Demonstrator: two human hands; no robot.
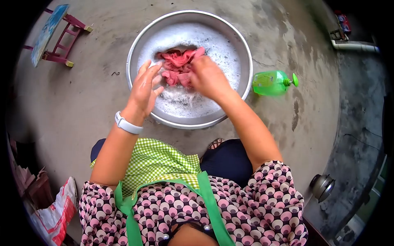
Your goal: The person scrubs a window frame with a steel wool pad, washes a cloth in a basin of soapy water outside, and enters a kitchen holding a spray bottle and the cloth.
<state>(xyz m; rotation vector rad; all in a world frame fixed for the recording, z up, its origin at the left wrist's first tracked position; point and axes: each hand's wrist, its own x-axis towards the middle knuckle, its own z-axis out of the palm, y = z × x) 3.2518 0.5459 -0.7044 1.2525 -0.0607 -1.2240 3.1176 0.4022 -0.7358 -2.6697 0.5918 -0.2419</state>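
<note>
A wide metal basin (136, 49) on the ground holds foamy water. In its middle lies a bunched, wet red cloth (176, 60). My right hand (208, 77) is closed on the right side of this cloth, its fingertips partly hidden by the back of the hand. My left hand (144, 88), wet and with fingers spread, hovers over the basin's left rim beside the cloth and grips nothing. A white band (129, 124) circles my left wrist.
A green pump bottle (271, 83) lies on its side on the concrete, right of the basin. A small stool (67, 39) is at the upper left. A red-and-white sack (59, 213) is at the lower left, and a metal pot (322, 187) at the lower right.
</note>
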